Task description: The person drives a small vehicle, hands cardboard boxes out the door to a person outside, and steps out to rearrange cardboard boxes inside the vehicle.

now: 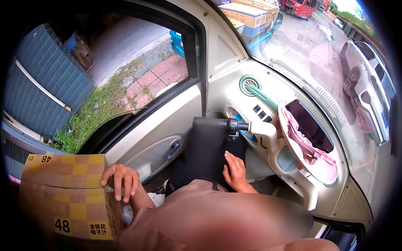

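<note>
At the lower left, my left hand (121, 180) rests on the edge of a yellow and tan cardboard box (65, 196) marked 48, its fingers bent loosely over the corner and apart. Near my dark-clad knee, my right hand (236, 170) is held with fingers spread and nothing in it. Above it is a black handlebar grip (211, 123) on a white steering column (266, 131). Neither hand touches the handlebar. A large blurred patch hides part of my body at the bottom.
The white dashboard (226, 88) carries a dark screen (310, 125) and a pink cloth (303, 142). A side door (155, 142) with a blue handle is at the left. Outside are a white car (368, 83), stacked boxes (247, 16) and a red vehicle (299, 7).
</note>
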Available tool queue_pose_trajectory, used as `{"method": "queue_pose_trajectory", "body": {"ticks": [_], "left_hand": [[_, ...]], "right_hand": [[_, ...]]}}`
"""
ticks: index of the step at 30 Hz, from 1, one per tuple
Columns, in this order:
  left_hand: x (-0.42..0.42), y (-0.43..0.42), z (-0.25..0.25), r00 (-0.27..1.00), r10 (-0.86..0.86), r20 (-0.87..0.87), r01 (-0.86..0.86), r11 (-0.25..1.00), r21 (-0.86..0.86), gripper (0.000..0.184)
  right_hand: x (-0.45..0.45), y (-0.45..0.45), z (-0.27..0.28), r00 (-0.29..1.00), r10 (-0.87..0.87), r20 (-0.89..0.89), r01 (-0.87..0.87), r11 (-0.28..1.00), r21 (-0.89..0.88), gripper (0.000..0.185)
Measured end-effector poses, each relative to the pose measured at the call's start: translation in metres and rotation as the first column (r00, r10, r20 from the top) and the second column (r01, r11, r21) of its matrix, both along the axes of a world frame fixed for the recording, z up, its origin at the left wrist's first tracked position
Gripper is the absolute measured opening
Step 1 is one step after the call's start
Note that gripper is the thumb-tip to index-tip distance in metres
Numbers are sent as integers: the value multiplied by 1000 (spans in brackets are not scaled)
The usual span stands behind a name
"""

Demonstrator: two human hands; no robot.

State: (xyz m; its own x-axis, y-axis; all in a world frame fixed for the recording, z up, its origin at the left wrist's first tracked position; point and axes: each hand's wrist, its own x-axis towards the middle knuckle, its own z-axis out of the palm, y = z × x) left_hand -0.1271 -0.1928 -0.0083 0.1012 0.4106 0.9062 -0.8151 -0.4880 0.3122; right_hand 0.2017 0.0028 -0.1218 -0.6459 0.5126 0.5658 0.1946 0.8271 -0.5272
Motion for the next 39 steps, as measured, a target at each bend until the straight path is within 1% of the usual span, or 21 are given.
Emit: {"method": "queue_pose_trajectory", "body": {"ticks": [2,4,5,6,10,12,13,16,17,18,19,20,23,25,26,27,29,30,33,36,39], "left_hand": [[16,0,3,989,81,123,-78,997,-31,38],[25,-4,8,973,109,203,-96,993,-73,37],[28,-6,12,970,99,222,-81,992,-92,37],[29,-10,13,967,91,239,-65,991,-115,36],[33,-20,7,971,101,217,-77,990,-116,26],[32,-15,4,974,15,224,7,995,-98,24],[32,-13,3,973,-16,231,37,995,-89,23],[43,-7,1,972,112,204,-68,975,-213,22],[48,-6,-1,961,177,213,-117,956,-269,22],[51,-7,-4,965,158,208,-102,961,-257,21],[52,-9,-7,970,141,198,-91,966,-240,19],[52,-13,-9,970,154,189,-104,963,-248,17],[68,-24,-13,945,195,263,-105,942,-319,18],[76,-33,-19,941,322,107,-258,884,-391,27],[83,-38,-22,936,345,66,-289,864,-413,34],[72,-40,-35,958,253,-133,-279,929,-244,77],[82,-63,-46,956,287,-65,-292,892,-344,84],[87,-73,-48,953,300,-48,-295,877,-380,88],[113,-105,-46,922,387,2,-341,815,-468,98],[139,-133,-45,877,477,60,-374,756,-537,109],[163,-144,-47,819,558,135,-396,718,-572,121]], "right_hand": [[-41,2,14,974,176,-140,-180,983,-21,50],[-80,1,31,929,294,-224,-290,956,50,49],[-97,0,43,893,361,-269,-350,932,91,49],[-112,-3,55,849,423,-318,-421,904,77,49],[-159,-13,88,723,551,-417,-573,815,83,47],[-175,-18,113,657,605,-450,-657,752,50,46],[-184,-20,127,628,622,-469,-705,709,-4,46],[-223,-33,155,522,657,-543,-842,497,-208,50],[-236,-38,162,525,672,-522,-849,365,-383,53],[-248,-46,164,494,681,-541,-832,190,-521,55],[-260,-56,161,455,698,-553,-813,72,-577,56],[-270,-66,158,438,738,-513,-810,77,-581,57],[-286,-92,148,376,831,-411,-788,53,-614,63],[-290,-106,136,415,793,-445,-778,56,-626,66],[-291,-109,130,448,768,-458,-768,68,-636,68],[-294,-112,128,466,722,-512,-747,10,-665,69],[-304,-109,126,424,749,-509,-722,-60,-689,67],[-305,-108,127,422,758,-498,-726,-47,-687,64],[-315,-114,132,459,820,-341,-812,231,-536,62],[-331,-115,143,366,885,-288,-814,154,-560,61],[-342,-118,138,307,896,-321,-754,22,-656,56]]}}
